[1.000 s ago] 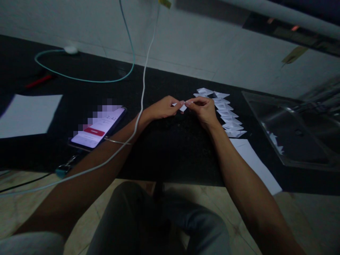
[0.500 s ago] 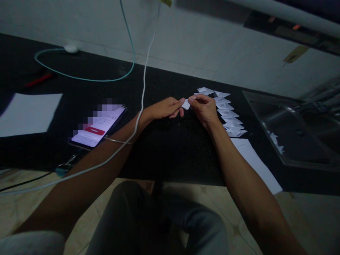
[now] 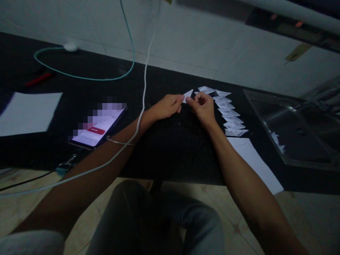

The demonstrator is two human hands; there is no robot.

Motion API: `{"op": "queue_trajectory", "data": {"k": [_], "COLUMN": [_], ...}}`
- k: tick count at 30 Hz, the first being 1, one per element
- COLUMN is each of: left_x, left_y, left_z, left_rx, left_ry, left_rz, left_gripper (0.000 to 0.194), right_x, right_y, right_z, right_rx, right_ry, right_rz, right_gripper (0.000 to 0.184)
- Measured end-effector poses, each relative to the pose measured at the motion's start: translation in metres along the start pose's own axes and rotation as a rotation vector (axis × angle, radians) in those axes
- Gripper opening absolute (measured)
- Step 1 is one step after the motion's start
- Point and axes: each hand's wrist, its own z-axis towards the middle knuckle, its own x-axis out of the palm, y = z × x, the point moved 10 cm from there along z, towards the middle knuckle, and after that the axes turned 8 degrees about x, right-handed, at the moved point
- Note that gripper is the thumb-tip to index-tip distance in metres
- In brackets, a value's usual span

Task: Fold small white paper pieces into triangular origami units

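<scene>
While both bare hands meet above the dark counter [image 3: 172, 152] in the head view, the left hand [image 3: 170, 105] pinches a small folded paper [image 3: 188, 95] by its left edge, thumb pressed down toward the curled fingers with hardly any gap. As for progress, a good share looks done: an overlapping row of folded papers [image 3: 233, 124] runs along the counter beside the right hand [image 3: 205, 108], from near the wall [image 3: 180, 39] toward the person. The held piece is not among them and seems, in my judgement, unfinished. Two larger sheets lie flat and unfolded: the right sheet [image 3: 252, 159] just past the near end of the row, and the left sheet [image 3: 30, 113] well apart, beyond the phone [image 3: 94, 131]; whether either counts as work left is unclear. Relative to the fingers, the small paper sits between the two hands, its pointed tip rising up and away to the right. The right thumb touches its lower right part, while the right index finger curls beside it, slightly away from the thumb; whether another fingertip backs the paper from behind is hidden, so I cannot say if that hand grips.
</scene>
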Motion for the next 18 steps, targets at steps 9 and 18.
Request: {"op": "queue_trajectory", "data": {"k": [9, 18], "left_x": [0.010, 0.006], "left_y": [-0.005, 0.009], "left_z": [0.005, 0.005], "left_rx": [0.072, -0.041], "left_ry": [0.088, -0.014], "left_rz": [-0.154, -0.199], "left_gripper": [0.045, 0.030], "right_x": [0.025, 0.034], "right_y": [0.006, -0.002], "right_z": [-0.010, -0.012], "right_rx": [0.088, 0.143], "right_ry": [0.220, 0.337], "right_rz": [0.009, 0.036], "right_gripper": [0.055, 0.052]}}
